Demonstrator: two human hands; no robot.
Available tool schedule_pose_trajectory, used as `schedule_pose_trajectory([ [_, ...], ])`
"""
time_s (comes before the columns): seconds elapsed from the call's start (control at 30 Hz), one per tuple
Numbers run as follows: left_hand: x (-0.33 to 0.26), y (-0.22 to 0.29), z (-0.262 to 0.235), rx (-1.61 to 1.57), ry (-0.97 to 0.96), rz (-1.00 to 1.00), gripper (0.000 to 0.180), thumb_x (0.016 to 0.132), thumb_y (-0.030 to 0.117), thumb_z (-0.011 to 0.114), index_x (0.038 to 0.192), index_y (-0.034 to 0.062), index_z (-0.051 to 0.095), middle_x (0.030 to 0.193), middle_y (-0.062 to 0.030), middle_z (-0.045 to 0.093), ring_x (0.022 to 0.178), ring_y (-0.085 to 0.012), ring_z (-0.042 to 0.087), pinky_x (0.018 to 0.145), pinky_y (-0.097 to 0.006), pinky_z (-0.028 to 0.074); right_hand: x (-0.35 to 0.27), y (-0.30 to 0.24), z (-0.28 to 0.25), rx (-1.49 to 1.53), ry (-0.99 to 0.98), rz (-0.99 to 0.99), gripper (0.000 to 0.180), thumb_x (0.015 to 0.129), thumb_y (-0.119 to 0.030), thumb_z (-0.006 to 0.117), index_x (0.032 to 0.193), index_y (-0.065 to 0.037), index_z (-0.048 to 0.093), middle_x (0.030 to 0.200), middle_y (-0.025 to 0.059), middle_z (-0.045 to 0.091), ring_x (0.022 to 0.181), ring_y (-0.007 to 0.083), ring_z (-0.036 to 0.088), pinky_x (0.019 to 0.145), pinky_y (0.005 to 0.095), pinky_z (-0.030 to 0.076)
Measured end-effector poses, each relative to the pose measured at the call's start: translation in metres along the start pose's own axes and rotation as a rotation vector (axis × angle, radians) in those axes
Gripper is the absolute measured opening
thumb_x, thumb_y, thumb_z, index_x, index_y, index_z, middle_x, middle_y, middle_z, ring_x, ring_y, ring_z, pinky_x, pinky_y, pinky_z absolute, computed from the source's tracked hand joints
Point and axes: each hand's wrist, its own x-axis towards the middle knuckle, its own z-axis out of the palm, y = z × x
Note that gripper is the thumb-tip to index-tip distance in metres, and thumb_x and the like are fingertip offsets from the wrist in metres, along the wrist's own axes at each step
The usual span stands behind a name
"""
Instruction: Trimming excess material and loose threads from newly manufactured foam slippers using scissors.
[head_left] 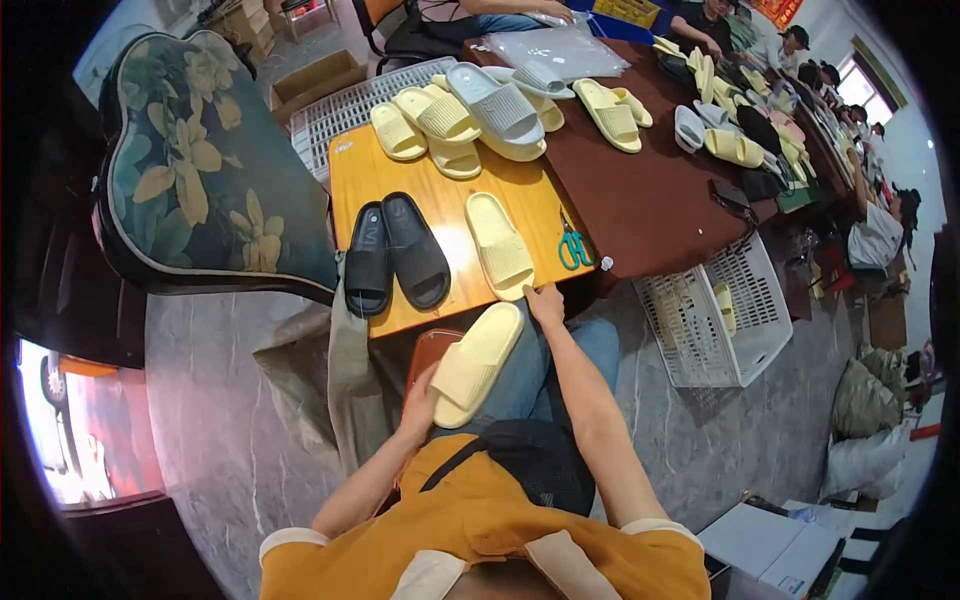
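Above my lap, my left hand (421,402) grips a pale yellow slide sandal (480,365) by its strap side, the heel end pointing away from me. My right hand (545,304) reaches to the front edge of the wooden table (455,300), its fingers closed on the near end of another yellow slide sandal (500,245) lying there. To the left of that sandal stand two black slides (368,262) side by side. Teal-handled scissors (573,248) lie to its right.
Yellow and grey slides (497,105) are heaped at the table's back. A brown-covered table (640,200) adjoins on the right, bearing more slides and clear plastic bags (550,52). A white crate (715,310) stands below it. A flowered chair back (200,170) rises at left. Other people sit farther back.
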Motion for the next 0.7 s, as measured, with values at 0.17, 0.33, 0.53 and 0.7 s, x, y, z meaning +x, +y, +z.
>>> schedule_pose_trajectory([
  [0.17,0.004,0.023,-0.035,-0.195,0.176,-0.017,0.04,0.097,0.002,0.044,0.137,0.0019,0.051,0.13,-0.0106,0.059,0.117,-0.0196,0.057,0.098,-0.03,0.045,0.007,0.026,-0.016,0.081,0.127,-0.035,0.034,0.087,-0.043,0.06,0.096,-0.012,0.073,0.101,0.018,0.07,0.1,0.0377,0.065,0.084,0.0491,0.052],
  [0.33,0.009,0.035,-0.065,-0.213,0.238,0.105,0.043,0.094,0.002,0.047,0.137,0.0021,0.051,0.133,-0.0111,0.057,0.119,-0.0205,0.056,0.1,-0.031,0.044,-0.002,0.002,-0.005,-0.004,0.165,-0.121,0.044,0.08,-0.045,0.07,0.093,-0.003,0.071,0.105,0.019,0.064,0.102,0.0376,0.061,0.087,0.0477,0.05],
  [0.53,0.002,0.043,-0.066,-0.22,0.276,0.197,0.045,0.093,0.001,0.046,0.138,0.0018,0.05,0.135,-0.011,0.055,0.125,-0.0214,0.052,0.105,-0.032,0.04,-0.007,-0.002,0.019,0.032,0.257,-0.041,0.042,0.073,-0.029,0.074,0.099,0.003,0.065,0.109,0.0225,0.059,0.106,0.0405,0.057,0.088,0.0506,0.049],
  [0.7,0.009,0.065,-0.09,-0.235,0.319,0.313,0.045,0.098,0.013,0.052,0.14,0.0006,0.046,0.137,-0.0131,0.054,0.123,-0.023,0.055,0.102,-0.034,0.045,-0.02,0.006,-0.012,0.548,0.382,-0.235,0.032,0.087,-0.016,0.057,0.113,0.001,0.048,0.099,0.027,0.066,0.096,0.0426,0.064,0.084,0.0471,0.049],
])
